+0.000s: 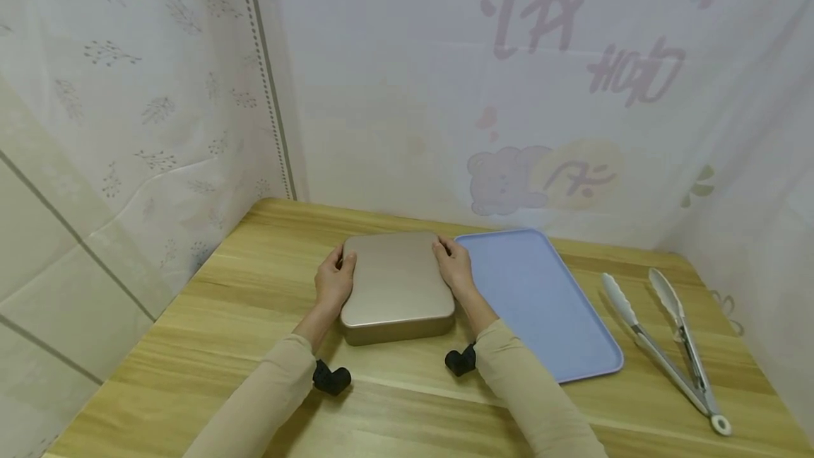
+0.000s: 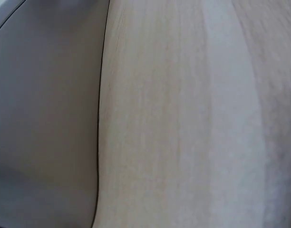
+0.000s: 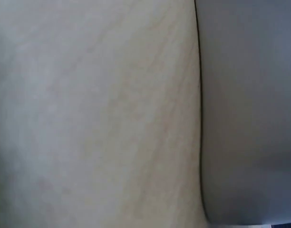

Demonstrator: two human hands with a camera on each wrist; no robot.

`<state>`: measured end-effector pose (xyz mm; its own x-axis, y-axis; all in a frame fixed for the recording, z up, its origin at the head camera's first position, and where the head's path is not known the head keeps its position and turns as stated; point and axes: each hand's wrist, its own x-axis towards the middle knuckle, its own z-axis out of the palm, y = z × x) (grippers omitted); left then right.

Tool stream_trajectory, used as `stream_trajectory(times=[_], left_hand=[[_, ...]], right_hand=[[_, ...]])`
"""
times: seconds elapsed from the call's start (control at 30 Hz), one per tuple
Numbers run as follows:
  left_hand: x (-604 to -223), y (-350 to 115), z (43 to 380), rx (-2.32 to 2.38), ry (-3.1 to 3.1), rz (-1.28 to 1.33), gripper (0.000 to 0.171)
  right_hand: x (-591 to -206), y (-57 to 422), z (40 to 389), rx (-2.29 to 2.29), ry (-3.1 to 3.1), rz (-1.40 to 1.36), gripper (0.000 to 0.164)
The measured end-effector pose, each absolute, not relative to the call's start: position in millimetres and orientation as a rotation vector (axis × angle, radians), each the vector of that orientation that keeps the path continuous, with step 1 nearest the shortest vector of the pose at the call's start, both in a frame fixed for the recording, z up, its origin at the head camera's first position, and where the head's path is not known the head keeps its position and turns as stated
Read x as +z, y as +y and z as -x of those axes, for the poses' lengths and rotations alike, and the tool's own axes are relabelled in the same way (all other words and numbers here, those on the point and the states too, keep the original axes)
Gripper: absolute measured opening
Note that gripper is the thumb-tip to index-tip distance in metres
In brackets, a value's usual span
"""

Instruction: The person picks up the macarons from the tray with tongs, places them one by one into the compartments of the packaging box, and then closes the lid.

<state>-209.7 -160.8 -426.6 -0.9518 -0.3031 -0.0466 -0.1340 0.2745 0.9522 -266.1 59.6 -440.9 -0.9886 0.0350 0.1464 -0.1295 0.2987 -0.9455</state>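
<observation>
A champagne-gold square tin (image 1: 400, 281) with rounded corners lies flat in the middle of the head view, its smooth top facing up. My left hand (image 1: 333, 280) grips its left side, thumb over the top edge. On the opposite side my right hand (image 1: 454, 267) holds it the same way, near the far right corner. The other fingers are mostly hidden against the sides. In the left wrist view the tin's side wall (image 2: 45, 118) fills the left; the right wrist view has the wall (image 3: 250, 114) on the right. Neither wrist view shows fingers.
A blue rectangular tray (image 1: 540, 295) lies just right of the tin, partly under my right forearm. Farther right, metal tongs (image 1: 683, 352) with pale scalloped tips lie spread. The wooden table (image 1: 254, 288) meets printed cloth (image 1: 381, 90) at the back and sides.
</observation>
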Motion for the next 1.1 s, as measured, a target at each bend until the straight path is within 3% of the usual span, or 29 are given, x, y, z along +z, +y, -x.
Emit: stream_trajectory(times=[0.5,0.8,1.1], left_hand=[[-437.4,-160.6,217.6,-1.812,-2.377,-0.384,0.051],[-427.7,-175.0,215.4,-1.892,-2.418,-0.387,0.056],[-391.2,-198.3,193.0,-1.791,-2.596,0.088,0.068]], right_hand=[[-435.9,65.6,269.5,1.504,-2.616,-0.143,0.045],[-404.5,84.1,248.0,1.544,-2.663,-0.18,0.051],[-387.5,127.9,208.3,1.503,-2.645,-0.435,0.051]])
